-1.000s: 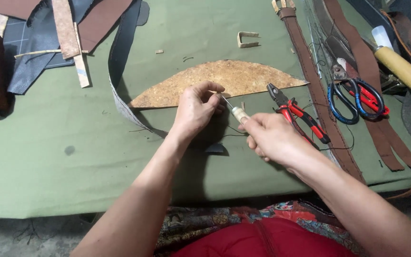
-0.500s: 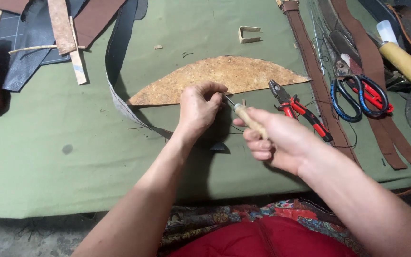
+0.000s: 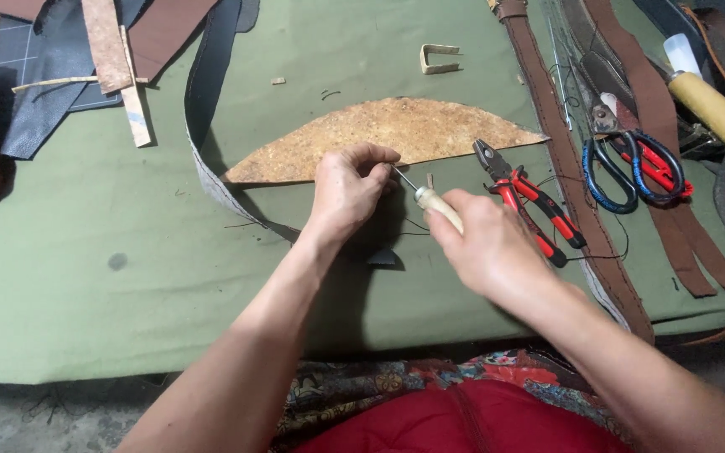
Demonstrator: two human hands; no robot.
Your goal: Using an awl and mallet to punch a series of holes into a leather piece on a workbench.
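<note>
Green table cloth; tan speckled leather piece; red-black pliers; blue-handled scissors; pale wooden awl handle.

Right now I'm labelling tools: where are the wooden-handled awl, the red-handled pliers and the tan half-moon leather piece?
Wooden-handled awl (image 3: 436, 204), head view, handle.
Red-handled pliers (image 3: 539, 205), head view, handle.
Tan half-moon leather piece (image 3: 396, 127), head view, centre.

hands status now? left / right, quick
Left hand: closed, pinching the dark strap at the awl's tip.
Right hand: closed on the awl, by its wooden handle.
</note>
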